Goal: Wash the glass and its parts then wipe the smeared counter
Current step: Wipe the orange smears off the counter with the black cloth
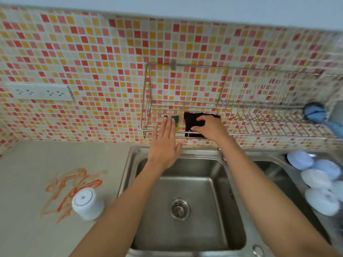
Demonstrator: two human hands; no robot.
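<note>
Both arms reached over the stainless steel sink (219,175) to the wall-mounted wire rack (148,101). The right hand (209,127) curled its fingers into a dark cloth (193,121) there; the left hand (165,143) was flat with straight fingers, tips at a green-and-yellow sponge (176,120). A white upturned cup (87,203) stood on the orange-smeared grey counter (27,164)

A single wide-angle view comes from the person's head, looking forward and steeply down over the sink (185,229) toward the tiled wall (92,52) behind it. It sits close, both forearms running up from the lower edge to the hands at the rack (148,101). Straight lines bow toward the edges; the desk (27,182) fills the lower left.
</note>
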